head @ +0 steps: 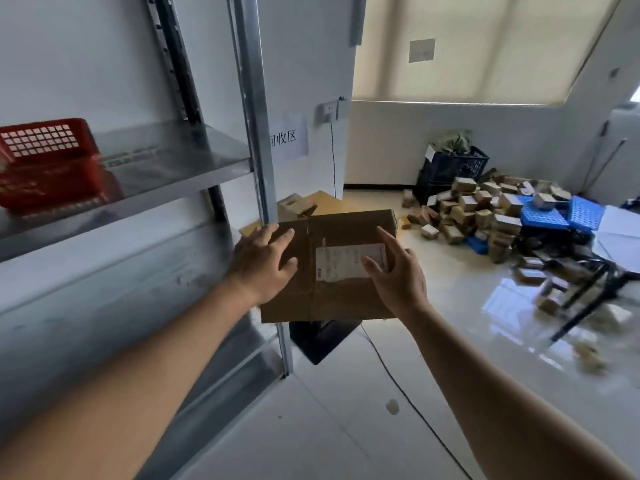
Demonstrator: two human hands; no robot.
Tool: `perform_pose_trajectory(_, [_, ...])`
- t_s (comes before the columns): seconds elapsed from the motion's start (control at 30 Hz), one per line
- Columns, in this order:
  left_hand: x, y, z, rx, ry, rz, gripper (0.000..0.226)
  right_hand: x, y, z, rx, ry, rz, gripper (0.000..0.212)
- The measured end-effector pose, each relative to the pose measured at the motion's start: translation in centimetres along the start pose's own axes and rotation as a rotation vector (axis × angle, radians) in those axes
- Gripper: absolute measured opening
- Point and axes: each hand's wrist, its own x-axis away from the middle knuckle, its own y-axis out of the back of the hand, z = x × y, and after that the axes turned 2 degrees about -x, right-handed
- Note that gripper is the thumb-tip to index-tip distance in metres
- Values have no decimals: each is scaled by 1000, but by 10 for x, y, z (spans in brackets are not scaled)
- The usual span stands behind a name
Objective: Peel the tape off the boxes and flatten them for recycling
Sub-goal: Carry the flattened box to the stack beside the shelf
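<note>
A flattened brown cardboard box with a white shipping label hangs in the air in front of me, above the floor. My left hand lies spread on its left half, fingers over the top left corner. My right hand grips its right side, thumb on the label and fingers at the right edge. Beyond the box, more flat cardboard lies on the floor in the corner, under a paper sign on the wall.
A metal shelving rack stands close on the left, with a red basket on its shelf. A dark object sits on the floor below the box, and a black cable runs across the tiles. Several small boxes, blue crates and a dark crate lie at right.
</note>
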Motion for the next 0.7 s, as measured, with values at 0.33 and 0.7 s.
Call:
perform_pose_trajectory(0.33, [-105, -60, -73, -25, -55, 52, 62, -88, 27, -98, 19, -89, -20, 69])
perform_pose_trajectory(0.7, [-290, -150, -71, 92, 2, 104, 61, -250, -19, -179, 100, -127, 54, 68])
